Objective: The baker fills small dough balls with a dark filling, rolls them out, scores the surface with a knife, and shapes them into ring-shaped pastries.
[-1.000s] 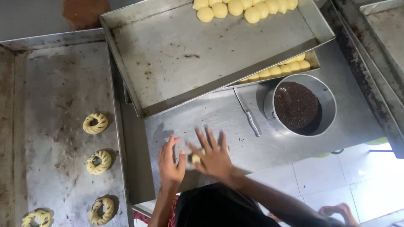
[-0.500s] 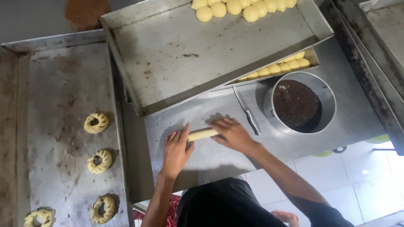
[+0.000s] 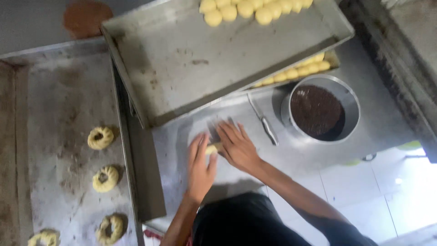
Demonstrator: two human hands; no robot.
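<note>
Both my hands lie flat on a pale yellow roll of dough (image 3: 212,148) on the steel worktop (image 3: 291,159). My left hand (image 3: 200,166) covers the roll's left end, fingers pointing away from me. My right hand (image 3: 236,145) presses on its right part, fingers spread. Only a short piece of dough shows between the two palms.
A large steel tray (image 3: 182,73) with dough balls (image 3: 255,9) at its far end overhangs a second tray of balls (image 3: 296,70). A knife (image 3: 264,123) lies beside a round tin of dark filling (image 3: 318,111). A left tray (image 3: 54,114) holds several twisted dough rings (image 3: 100,137).
The dough roll was long and visible half a second ago; now my hands have drawn together over it and cover most of it. The camera view has shifted slightly.
</note>
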